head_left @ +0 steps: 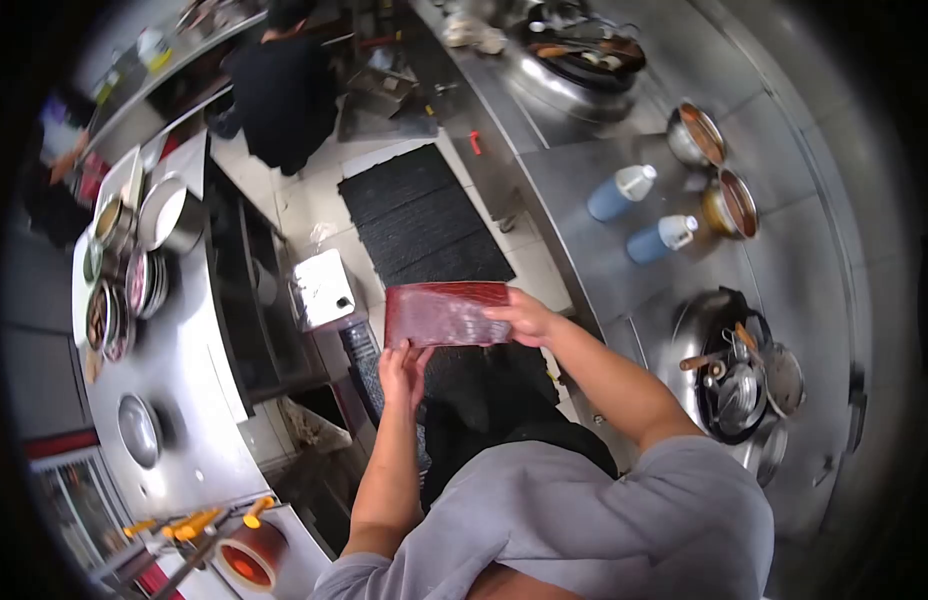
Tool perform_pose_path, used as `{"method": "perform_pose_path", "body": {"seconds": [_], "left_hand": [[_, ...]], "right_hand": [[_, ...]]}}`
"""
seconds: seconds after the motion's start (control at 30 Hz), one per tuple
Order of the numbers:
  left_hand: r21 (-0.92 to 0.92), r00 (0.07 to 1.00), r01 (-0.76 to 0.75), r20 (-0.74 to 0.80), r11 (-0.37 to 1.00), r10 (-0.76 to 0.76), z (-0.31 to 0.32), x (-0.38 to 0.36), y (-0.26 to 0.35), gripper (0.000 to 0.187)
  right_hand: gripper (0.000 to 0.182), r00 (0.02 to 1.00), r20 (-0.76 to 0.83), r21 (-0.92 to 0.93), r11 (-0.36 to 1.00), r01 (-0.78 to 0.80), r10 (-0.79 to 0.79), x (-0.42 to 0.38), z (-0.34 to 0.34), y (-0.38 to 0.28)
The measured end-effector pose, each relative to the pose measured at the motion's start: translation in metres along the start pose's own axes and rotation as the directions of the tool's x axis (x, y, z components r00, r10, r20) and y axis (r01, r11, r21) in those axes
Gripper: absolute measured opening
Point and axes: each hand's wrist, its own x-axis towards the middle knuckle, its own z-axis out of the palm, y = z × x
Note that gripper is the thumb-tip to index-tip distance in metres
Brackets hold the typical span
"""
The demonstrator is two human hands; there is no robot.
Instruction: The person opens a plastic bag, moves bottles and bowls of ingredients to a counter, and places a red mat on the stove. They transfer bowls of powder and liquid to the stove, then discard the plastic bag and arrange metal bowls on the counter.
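Between my two hands is a dark red, rectangular, tray-like thing with a streaky, whitish sheen on its face. What exactly it is, I cannot make out. My left hand grips its lower left edge, fingers bent against it. At the right end, my right hand pinches the side, thumb on the near face. The thing is held up in front of my body, above the dark floor mat.
On the right, a steel counter carries two blue bottles, bowls and woks with utensils. A steel table on the left holds stacked plates, a pot and a bowl. A person in black crouches ahead.
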Motion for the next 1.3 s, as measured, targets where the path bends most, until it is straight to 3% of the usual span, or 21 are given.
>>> {"method": "perform_pose_path", "body": {"seconds": [0.07,0.17,0.23,0.37,0.43,0.53,0.57,0.63,0.67,0.7,0.73,0.77,0.8,0.87,0.9,0.93,0.97,1.03,1.07,1.17,1.3], "left_hand": [[-0.138,0.974,0.111,0.213,0.984,-0.080,0.026,0.026,-0.013,0.030],[-0.177,0.979,0.094,0.197,0.980,-0.058,0.098,0.068,-0.032,0.035],[-0.078,0.992,-0.054,0.107,0.996,0.062,0.138,0.102,-0.041,0.036],[0.280,0.950,-0.176,0.300,0.944,0.088,0.230,0.173,-0.084,0.042],[0.471,0.929,-0.291,0.346,0.833,0.130,0.278,0.200,-0.118,0.045],[0.549,0.907,-0.355,0.398,0.756,0.136,0.299,0.254,-0.178,0.056],[0.553,0.907,-0.356,0.398,0.754,0.136,0.301,0.264,-0.187,0.056],[0.962,0.974,-0.135,0.085,0.235,0.210,0.297,0.276,-0.204,0.072],[0.998,0.928,-0.064,0.065,-0.013,0.367,0.309,0.259,-0.206,0.084],[0.998,0.928,-0.062,0.067,-0.026,0.365,0.307,0.252,-0.212,0.084],[0.939,0.890,-0.259,0.323,-0.226,0.322,0.306,0.246,-0.216,0.086],[0.804,0.803,-0.438,0.551,-0.402,0.226,0.306,0.240,-0.221,0.088],[0.738,0.779,-0.492,0.610,-0.461,0.145,0.314,0.226,-0.228,0.089],[0.665,0.814,-0.514,0.578,-0.542,-0.062,0.317,0.214,-0.252,0.085],[0.623,0.817,-0.520,0.563,-0.584,-0.127,0.319,0.206,-0.261,0.085],[0.607,0.852,-0.492,0.483,-0.624,-0.202,0.321,0.199,-0.266,0.085],[0.609,0.854,-0.489,0.482,-0.625,-0.198,0.314,0.201,-0.270,0.085],[0.504,0.839,-0.470,0.511,-0.725,-0.188,0.293,0.213,-0.278,0.082],[0.473,0.813,-0.490,0.551,-0.732,-0.188,0.290,0.219,-0.273,0.081],[0.488,0.833,-0.470,0.519,-0.735,-0.188,0.294,0.231,-0.263,0.083],[0.511,0.860,-0.454,0.465,-0.730,-0.209,0.302,0.227,-0.254,0.085]], "right_hand": [[0.048,0.992,-0.057,0.013,0.993,0.114,-0.113,-0.043,-0.025,-0.007],[0.049,0.931,-0.250,0.036,0.959,0.282,-0.264,-0.104,-0.059,-0.002],[0.049,0.868,-0.374,0.049,0.928,0.369,-0.326,-0.134,-0.097,0.017],[0.046,0.754,-0.534,0.073,0.867,0.493,-0.383,-0.177,-0.151,0.028],[0.045,0.705,-0.602,0.101,0.840,0.533,-0.375,-0.180,-0.175,0.033],[0.051,0.577,-0.741,0.030,0.840,0.542,-0.345,-0.170,-0.190,0.032],[0.051,0.578,-0.740,0.035,0.839,0.542,-0.343,-0.168,-0.197,0.036],[0.058,0.470,-0.878,0.020,0.972,0.235,-0.096,-0.168,-0.211,0.045],[0.067,0.443,-0.893,-0.059,0.996,0.066,-0.082,-0.174,-0.213,0.042],[0.067,0.446,-0.892,-0.047,0.996,0.070,-0.073,-0.183,-0.212,0.039],[0.069,0.339,-0.881,-0.418,0.878,-0.232,-0.330,-0.192,-0.211,0.035],[0.070,0.313,-0.756,-0.641,0.554,-0.531,-0.575,-0.200,-0.210,0.031],[0.070,0.311,-0.763,-0.634,0.561,-0.533,-0.567,-0.204,-0.209,0.021],[0.067,0.375,-0.644,-0.765,0.545,-0.343,-0.667,-0.198,-0.211,0.000],[0.067,0.377,-0.649,-0.760,0.549,-0.347,-0.661,-0.188,-0.212,-0.004],[0.063,0.480,-0.540,-0.841,0.445,-0.306,-0.691,-0.174,-0.214,-0.007],[0.058,0.576,-0.416,-0.909,0.335,-0.247,-0.704,-0.159,-0.217,-0.007],[0.057,0.653,-0.290,-0.943,0.090,-0.322,-0.699,-0.135,-0.224,0.005],[0.060,0.708,-0.346,-0.923,0.086,-0.376,-0.615,-0.126,-0.225,0.008],[0.061,0.748,-0.304,-0.924,-0.007,-0.381,-0.589,-0.120,-0.236,0.013],[0.061,0.754,-0.357,-0.893,-0.034,-0.448,-0.552,-0.117,-0.234,0.012]]}}
